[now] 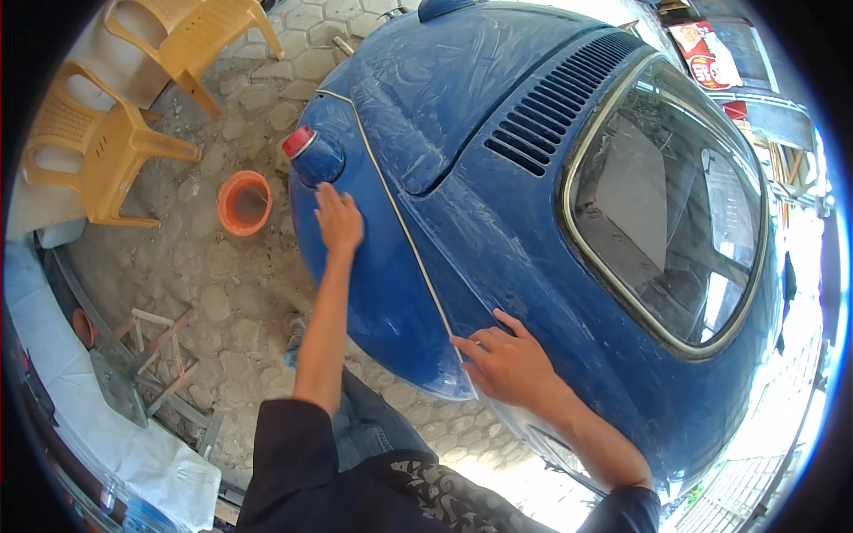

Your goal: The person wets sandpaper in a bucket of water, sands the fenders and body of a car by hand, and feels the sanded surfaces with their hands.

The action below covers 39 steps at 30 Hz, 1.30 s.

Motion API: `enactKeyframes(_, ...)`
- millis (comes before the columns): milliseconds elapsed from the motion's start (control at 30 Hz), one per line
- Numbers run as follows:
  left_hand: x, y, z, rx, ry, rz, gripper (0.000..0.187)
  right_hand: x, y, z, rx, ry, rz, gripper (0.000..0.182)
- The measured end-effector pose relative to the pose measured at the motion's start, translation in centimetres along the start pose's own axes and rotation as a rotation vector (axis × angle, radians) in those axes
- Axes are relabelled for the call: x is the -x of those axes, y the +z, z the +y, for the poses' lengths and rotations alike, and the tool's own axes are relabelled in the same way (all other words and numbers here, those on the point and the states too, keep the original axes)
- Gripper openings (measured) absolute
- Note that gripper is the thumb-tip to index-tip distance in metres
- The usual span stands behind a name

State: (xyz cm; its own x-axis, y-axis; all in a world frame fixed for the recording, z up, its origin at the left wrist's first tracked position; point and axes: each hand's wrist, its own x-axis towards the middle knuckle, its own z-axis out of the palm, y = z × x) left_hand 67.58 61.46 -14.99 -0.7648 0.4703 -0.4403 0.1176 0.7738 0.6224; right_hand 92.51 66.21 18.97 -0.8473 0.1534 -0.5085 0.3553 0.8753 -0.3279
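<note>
A blue rounded car [382,293] with a dull, streaked surface fills the middle. My left hand [339,220] lies on its rear fender just below the red-lensed tail light [300,142], fingers stretched out and nothing visible in them. My right hand [508,360] rests on the bodywork with its fingers spread. One of its fingertips touches the thin pale strip [397,209] that runs along the seam between fender and body. What lies under each palm is hidden.
Beside the fender, an orange bucket [244,204] stands on the stone paving. Two yellow plastic chairs [115,147] are at the upper left. A metal frame [164,355] and a white sheet [151,471] lie at lower left. The car's rear window [666,213] is at right.
</note>
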Motion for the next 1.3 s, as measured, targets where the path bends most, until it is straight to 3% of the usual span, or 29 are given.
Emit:
enactKeyframes(67, 6.0, -0.5, 1.0, -0.086, 0.231, -0.028, 0.062, 0.1, 0.8, 0.0, 0.011, -0.016, 0.033, 0.035)
enactKeyframes(133, 10.6, -1.0, -0.2, 0.020, 0.316, -0.124, 0.060, 0.1, 1.2, 0.3, 0.032, -0.030, 0.094, 0.034)
enactKeyframes(200, 13.0, -2.6, -2.6, 0.444, 0.277, -0.284, 0.058, 0.0, 1.0, 0.3, 0.051, -0.049, 0.129, 0.030)
enactKeyframes(300, 14.8, -7.6, -4.3, 1.032, -0.036, -0.333, 0.053, 0.3, 1.2, 0.4, 0.108, -0.122, 0.187, 0.026)
enactKeyframes(400, 14.9, -14.5, -4.9, 1.183, -0.069, -0.494, 0.050, 0.4, 1.2, -1.2, 0.197, -0.116, 0.295, 0.026)
enactKeyframes(467, 15.2, -18.8, -4.3, 1.183, -0.082, -0.548, 0.050, -0.1, 1.6, -5.6, 0.065, -0.053, 0.463, 0.027)
enactKeyframes(633, 18.5, -30.1, -1.0, 1.156, -0.080, -0.742, 0.055, -3.4, 3.5, -22.0, -0.556, 0.077, 0.807, 0.057)
enactKeyframes(733, 20.8, -34.1, -1.2, 1.090, 0.012, -0.798, 0.056, -5.9, 4.1, -26.8, -0.776, 0.079, 0.901, 0.072)
enactKeyframes(767, 21.0, -34.8, -2.2, 1.075, 0.054, -0.814, 0.055, -6.3, 3.6, -28.4, -0.840, 0.088, 0.933, 0.058)
enactKeyframes(867, 23.8, -39.2, -2.3, 0.970, 0.111, -0.816, 0.049, -8.8, 5.7, -29.1, -0.912, 0.029, 0.971, 0.044)
enactKeyframes(967, 24.4, -41.3, -3.6, 0.693, 0.236, -0.693, 0.050, -10.0, 6.1, -31.2, -1.153, 0.123, 1.044, 0.034)
enactKeyframes(1167, 22.9, -43.9, -5.0, 0.950, 0.056, -0.822, 0.064, -10.9, 4.6, -34.4, -1.546, 0.148, 1.010, 0.041)
enactKeyframes(1300, 20.0, -44.0, -4.8, 0.856, 0.106, -0.731, 0.070, -13.0, 4.6, -33.3, -1.829, 0.039, 0.835, 0.039)
